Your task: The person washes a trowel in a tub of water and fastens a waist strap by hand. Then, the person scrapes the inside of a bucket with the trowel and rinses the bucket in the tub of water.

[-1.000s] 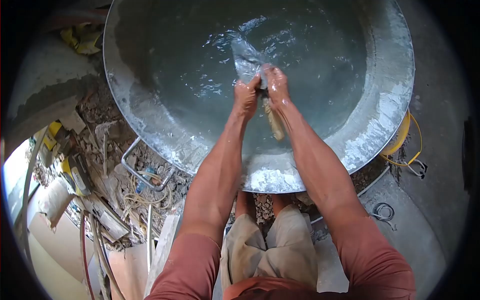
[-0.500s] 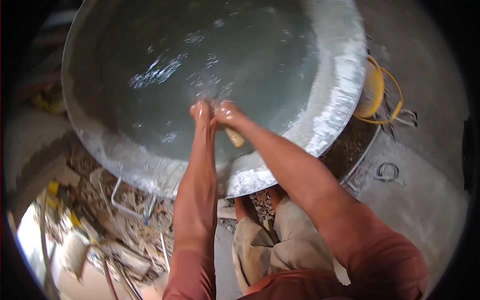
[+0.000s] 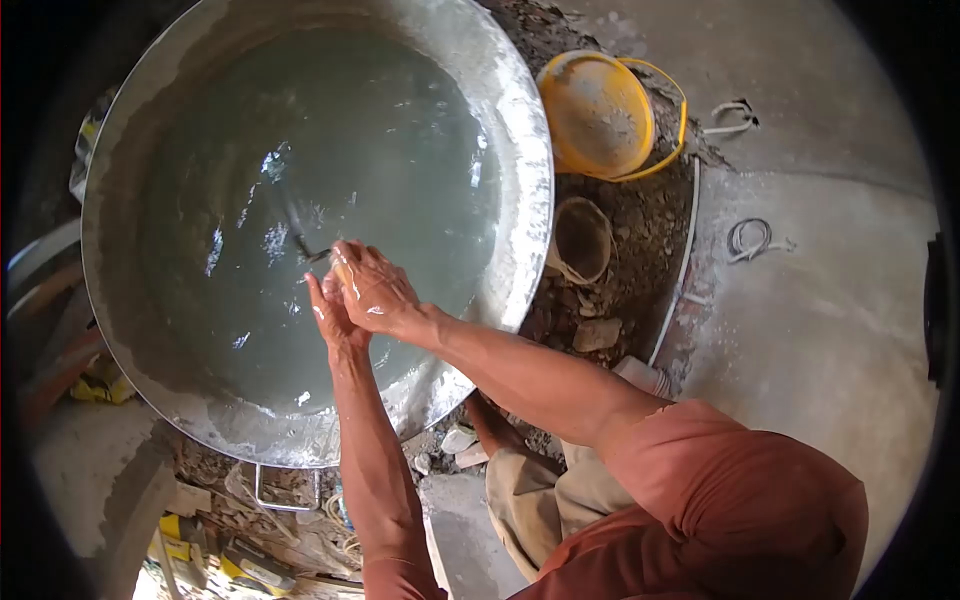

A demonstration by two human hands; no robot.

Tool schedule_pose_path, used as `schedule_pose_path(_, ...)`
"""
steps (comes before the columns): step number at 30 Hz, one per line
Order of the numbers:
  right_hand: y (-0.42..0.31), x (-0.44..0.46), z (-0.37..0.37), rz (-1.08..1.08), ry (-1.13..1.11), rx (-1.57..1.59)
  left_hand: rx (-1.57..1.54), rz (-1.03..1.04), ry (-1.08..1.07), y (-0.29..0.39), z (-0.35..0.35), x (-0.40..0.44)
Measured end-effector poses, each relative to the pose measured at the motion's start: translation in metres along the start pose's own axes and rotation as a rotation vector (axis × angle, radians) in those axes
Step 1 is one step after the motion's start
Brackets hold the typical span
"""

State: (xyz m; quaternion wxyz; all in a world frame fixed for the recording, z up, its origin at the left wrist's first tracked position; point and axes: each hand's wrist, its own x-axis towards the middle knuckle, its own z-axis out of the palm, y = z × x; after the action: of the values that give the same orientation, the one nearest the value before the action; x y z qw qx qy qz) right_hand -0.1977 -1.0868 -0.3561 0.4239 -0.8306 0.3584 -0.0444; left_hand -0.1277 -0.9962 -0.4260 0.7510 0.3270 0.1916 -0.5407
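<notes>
A wide metal basin (image 3: 520,200) holds murky grey-green water. Over it, my right hand (image 3: 372,290) is wrapped round the handle of what looks like a trowel (image 3: 290,212), with its bent metal neck and narrow blade pointing away from me. The far end of the blade blurs into the water's glare. Just below and against the right hand is my left hand (image 3: 338,318), wet, palm turned up and thumb stretched out; its other fingers are partly hidden behind the right hand.
Right of the basin stand a yellow bucket (image 3: 600,115) with grey residue and a smaller dark container (image 3: 582,240) on rubble. A coiled cable (image 3: 750,240) lies on the concrete floor. A metal handle (image 3: 287,490) juts from the basin's near side, above debris and yellow-black tools (image 3: 255,567).
Both hands have come up out of the water, and the tool's metal part now shows. The view has shifted right, bringing more of the yellow bucket into sight.
</notes>
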Motion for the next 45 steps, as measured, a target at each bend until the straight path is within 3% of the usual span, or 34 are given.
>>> schedule_pose_path(1,-0.003,0.001,-0.003,-0.063,0.006,0.125,-0.040,0.004,-0.129,-0.001,0.006,-0.004)
schedule_pose_path(3,-0.004,-0.004,-0.015,-0.112,0.022,0.255,-0.022,0.057,-0.180,-0.005,0.008,0.002)
schedule_pose_path(5,-0.013,-0.005,-0.042,0.129,-0.201,0.115,0.027,0.131,0.033,-0.006,-0.005,0.018)
schedule_pose_path(10,0.030,-0.005,0.005,0.175,-0.144,-0.107,0.045,-0.068,0.056,-0.019,-0.027,0.026)
schedule_pose_path(13,0.043,0.000,0.016,0.184,-0.269,-0.072,0.010,-0.128,0.320,-0.020,-0.022,0.025)
schedule_pose_path(14,0.033,-0.006,-0.008,0.126,-0.317,0.092,0.103,-0.066,0.223,-0.015,-0.033,0.026)
schedule_pose_path(15,0.032,-0.014,-0.015,0.089,-0.346,0.199,0.301,0.137,0.302,-0.014,-0.043,0.026)
schedule_pose_path(17,0.029,-0.037,-0.027,0.090,-0.314,0.311,0.223,0.296,0.350,-0.005,-0.041,0.029)
schedule_pose_path(18,0.028,-0.047,-0.036,0.090,-0.304,0.315,0.012,0.274,0.253,0.006,-0.043,0.028)
schedule_pose_path(19,0.028,-0.055,-0.043,0.232,-0.424,0.589,-0.195,0.251,0.154,0.017,-0.049,0.027)
schedule_pose_path(20,0.027,-0.058,-0.049,0.372,-0.543,0.863,-0.015,0.253,0.232,0.026,-0.036,0.020)
schedule_pose_path(21,0.024,-0.059,-0.053,0.371,-0.537,0.874,0.188,0.374,0.082,0.031,-0.025,0.017)
schedule_pose_path(23,0.013,-0.060,-0.070,0.524,-0.613,1.199,0.325,0.427,0.089,0.033,0.035,0.010)
schedule_pose_path(25,0.012,-0.051,-0.084,0.544,-0.605,1.353,0.440,0.417,0.167,0.040,0.065,0.003)
schedule_pose_path(26,0.011,-0.041,-0.084,0.532,-0.518,1.387,0.440,0.112,-0.260,0.039,0.078,-0.005)
schedule_pose_path(27,0.009,-0.033,-0.084,0.518,-0.432,1.420,0.524,0.122,-0.165,0.027,0.088,-0.014)
schedule_pose_path(28,0.010,-0.027,-0.082,0.435,-0.305,1.387,0.607,0.123,-0.068,0.014,0.100,-0.025)
schedule_pose_path(31,-0.011,-0.021,-0.142,0.334,-0.384,1.178,0.934,0.205,0.224,0.007,0.097,-0.049)
schedule_pose_path(32,-0.012,-0.031,-0.162,0.221,-0.409,1.207,0.939,0.210,0.223,0.014,0.076,-0.053)
schedule_pose_path(33,-0.016,-0.041,-0.171,0.138,-0.303,1.023,0.933,0.290,0.213,0.024,0.051,-0.051)
schedule_pose_path(34,0.003,-0.041,-0.128,-0.156,0.083,0.801,0.922,0.371,0.203,0.027,0.037,-0.052)
schedule_pose_path(35,0.013,-0.043,-0.109,-0.328,0.324,0.662,0.926,0.381,0.200,0.024,0.037,-0.058)
schedule_pose_path(36,0.021,-0.046,-0.091,-0.451,0.592,0.484,0.720,0.250,0.284,0.020,0.040,-0.061)
schedule_pose_path(37,0.033,-0.052,-0.096,-0.428,0.524,0.385,0.503,0.131,0.364,0.018,0.040,-0.061)
schedule_pose_path(38,0.038,-0.059,-0.109,-0.331,0.317,0.317,0.459,0.086,0.301,0.017,0.024,-0.053)
schedule_pose_path(39,0.039,-0.061,-0.115,-0.231,0.133,0.244,0.442,0.131,0.386,0.007,0.021,-0.042)
schedule_pose_path(40,0.038,-0.058,-0.116,-0.167,0.039,0.197,0.382,0.104,0.290,0.002,0.015,-0.034)
schedule_pose_path(41,0.036,-0.053,-0.116,-0.110,-0.028,0.168,0.323,0.072,0.197,-0.003,0.010,-0.025)
schedule_pose_path(42,0.036,-0.041,-0.113,-0.041,-0.099,0.266,0.265,0.082,0.252,-0.011,0.017,-0.016)
schedule_pose_path(43,0.033,-0.028,-0.105,0.038,-0.155,0.115,0.257,0.090,0.209,-0.011,-0.001,0.000)
schedule_pose_path(45,0.040,-0.005,-0.064,0.062,-0.177,0.125,0.039,0.191,0.277,-0.015,-0.013,0.025)
